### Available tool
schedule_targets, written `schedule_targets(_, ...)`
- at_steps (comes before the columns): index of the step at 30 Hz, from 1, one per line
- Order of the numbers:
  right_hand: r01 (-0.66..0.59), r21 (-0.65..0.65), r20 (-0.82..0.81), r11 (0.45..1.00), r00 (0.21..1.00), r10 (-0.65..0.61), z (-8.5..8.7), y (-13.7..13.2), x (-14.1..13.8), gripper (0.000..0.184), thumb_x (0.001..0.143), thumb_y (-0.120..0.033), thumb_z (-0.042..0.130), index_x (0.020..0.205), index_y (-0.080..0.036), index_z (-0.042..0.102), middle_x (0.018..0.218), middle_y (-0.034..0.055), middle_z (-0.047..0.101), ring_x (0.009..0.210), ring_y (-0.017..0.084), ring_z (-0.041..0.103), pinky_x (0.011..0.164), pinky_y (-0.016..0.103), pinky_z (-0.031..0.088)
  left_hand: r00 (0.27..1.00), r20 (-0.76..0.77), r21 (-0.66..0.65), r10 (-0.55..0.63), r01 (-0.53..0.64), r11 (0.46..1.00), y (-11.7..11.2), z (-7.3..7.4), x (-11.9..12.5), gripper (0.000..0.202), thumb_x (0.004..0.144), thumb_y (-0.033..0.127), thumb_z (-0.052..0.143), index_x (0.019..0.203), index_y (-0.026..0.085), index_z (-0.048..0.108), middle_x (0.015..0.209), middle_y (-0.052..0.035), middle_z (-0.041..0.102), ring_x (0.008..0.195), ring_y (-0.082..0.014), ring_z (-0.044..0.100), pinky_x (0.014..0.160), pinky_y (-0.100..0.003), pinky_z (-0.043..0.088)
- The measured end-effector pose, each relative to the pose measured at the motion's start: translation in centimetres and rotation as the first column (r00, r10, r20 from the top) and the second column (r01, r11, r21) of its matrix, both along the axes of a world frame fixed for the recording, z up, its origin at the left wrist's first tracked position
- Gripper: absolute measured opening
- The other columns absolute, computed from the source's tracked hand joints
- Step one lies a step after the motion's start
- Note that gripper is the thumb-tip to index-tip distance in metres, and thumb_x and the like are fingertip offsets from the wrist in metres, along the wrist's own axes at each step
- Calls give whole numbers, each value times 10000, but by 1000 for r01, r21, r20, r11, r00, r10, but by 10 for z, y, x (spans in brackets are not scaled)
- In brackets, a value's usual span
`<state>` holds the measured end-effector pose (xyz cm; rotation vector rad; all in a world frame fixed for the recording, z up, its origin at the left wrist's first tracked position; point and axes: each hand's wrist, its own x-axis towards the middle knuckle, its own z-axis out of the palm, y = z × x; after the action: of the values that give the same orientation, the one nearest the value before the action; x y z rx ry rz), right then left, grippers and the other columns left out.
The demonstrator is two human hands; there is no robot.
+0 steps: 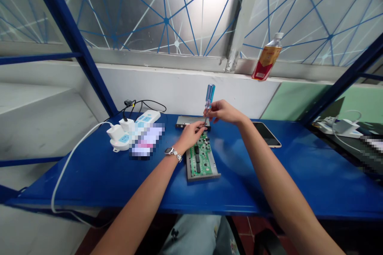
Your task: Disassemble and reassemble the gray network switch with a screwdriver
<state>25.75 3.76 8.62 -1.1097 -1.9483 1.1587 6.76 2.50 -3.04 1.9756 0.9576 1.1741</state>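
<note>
A screwdriver (210,93) with a clear blue handle stands nearly upright, tip down. My right hand (223,112) is closed around it just below the handle. Fingers of my left hand (191,134) are pinched together by the screwdriver's tip, at the far end of the green circuit board (203,155); whatever they grip is hidden. That board lies in an open grey metal case (206,177) on the blue table (239,183). Behind my left hand is a flat grey metal piece (187,120), partly covered by the hand.
At the left, a white power strip (152,115) holds plugged-in chargers with cables, beside a blurred phone-like screen (148,139). A tablet-like device (266,134) lies right of my right forearm. A drink bottle (267,57) leans on the window ledge. Blue metal posts (89,67) flank the table.
</note>
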Motion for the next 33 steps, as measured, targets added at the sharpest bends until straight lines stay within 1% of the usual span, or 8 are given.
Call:
schedule_targets(5, 13, -21, -24, 1000, 1000, -14, -2, 0, -2, 156, 770, -224, 766, 890, -141, 711, 775, 47, 706, 657, 140, 660, 518, 225, 527, 999, 8, -6, -33, 33, 999, 3, -4, -1, 219, 973, 288, 564, 1099, 171, 699, 1039, -110, 793, 1037, -250, 757, 947, -382, 600)
schedule_targets(9, 71, 3, -13, 997, 997, -71, -5, 2, -3, 183, 726, -211, 817, 815, -139, 674, 731, 39, 690, 630, 140, 656, 517, 231, 544, 1000, 9, -16, -13, 13, 1000, 1, -2, -1, 201, 963, 300, 583, 1069, 172, 695, 1017, -110, 790, 1019, -250, 758, 945, -389, 600)
schedule_targets(14, 4, -35, -40, 999, 999, -6, -4, 2, -2, 149, 770, -238, 789, 824, -136, 695, 701, 26, 680, 622, 133, 659, 541, 229, 552, 1000, 9, -11, -11, 11, 1000, 0, 0, 0, 269, 953, 323, 599, 1148, 165, 695, 1067, -122, 779, 1040, -256, 749, 961, -407, 596)
schedule_targets(19, -50, -72, -68, 996, 997, 45, -2, -2, -3, 142, 806, -242, 746, 899, -141, 710, 795, 46, 718, 651, 133, 672, 541, 226, 546, 998, 18, -6, -61, 61, 998, 2, -2, -1, 261, 973, 282, 551, 1162, 174, 694, 1105, -111, 780, 1065, -244, 747, 970, -393, 593)
schedule_targets(23, -13, -61, -77, 998, 997, 8, -5, -1, -5, 203, 774, -214, 776, 945, -150, 688, 818, 51, 723, 656, 139, 679, 526, 218, 547, 999, 22, -23, -44, 45, 999, 1, -1, -1, 217, 961, 285, 575, 1099, 167, 694, 1037, -108, 786, 1030, -243, 753, 966, -395, 591)
schedule_targets(26, 44, -33, -58, 999, 997, -45, -8, 2, -5, 231, 710, -199, 830, 859, -150, 660, 716, 17, 671, 629, 138, 661, 516, 221, 550, 999, 28, -32, -22, 23, 999, -1, 1, 0, 188, 946, 301, 603, 1042, 165, 691, 993, -100, 782, 992, -239, 756, 948, -389, 596)
schedule_targets(29, 20, -40, -62, 999, 998, -22, -10, 3, -4, 195, 719, -224, 820, 768, -144, 650, 671, 7, 640, 621, 134, 651, 551, 239, 571, 1000, 16, -34, 4, -4, 999, -1, 1, 0, 187, 938, 322, 621, 1021, 167, 686, 973, -91, 771, 947, -227, 754, 908, -374, 607)
schedule_targets(33, -29, -65, -74, 997, 997, 24, -8, 1, -4, 152, 762, -250, 779, 810, -141, 685, 727, 26, 687, 632, 129, 652, 552, 233, 552, 1000, -14, -3, 22, -22, 1000, -2, 3, 0, 255, 941, 352, 625, 1103, 164, 685, 1030, -102, 763, 944, -225, 744, 885, -373, 616)
